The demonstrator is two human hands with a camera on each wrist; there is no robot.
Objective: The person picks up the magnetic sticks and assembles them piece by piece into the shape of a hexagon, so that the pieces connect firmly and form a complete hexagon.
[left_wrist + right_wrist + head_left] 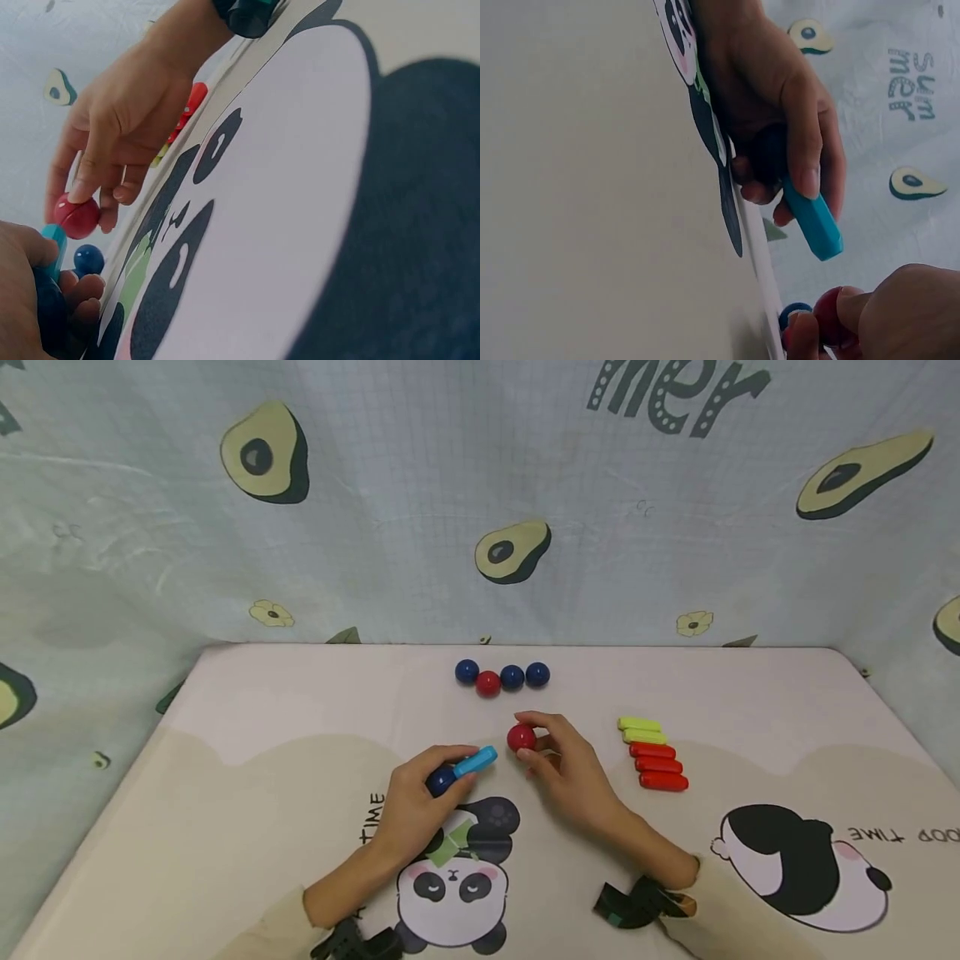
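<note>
My left hand (422, 802) grips a dark blue ball (441, 780) and a light blue stick (476, 762) that sticks out past the fingertips, its free end toward the red ball. Ball and stick touch; whether they are joined is hidden by the fingers. My right hand (573, 772) pinches a red ball (522, 737) between thumb and fingers, just above the table. In the left wrist view the red ball (76, 216) appears close to the stick's end (54, 247). A small gap shows between the stick (816, 223) and the red ball (829, 315) in the right wrist view.
Toward the back of the table (300, 693) sit several balls: blue ones (537, 674) and a red one (488, 684). Right of my right hand lie two yellow-green sticks (641, 730) and several red sticks (660, 766) in a column. An avocado-print curtain (390, 485) hangs behind.
</note>
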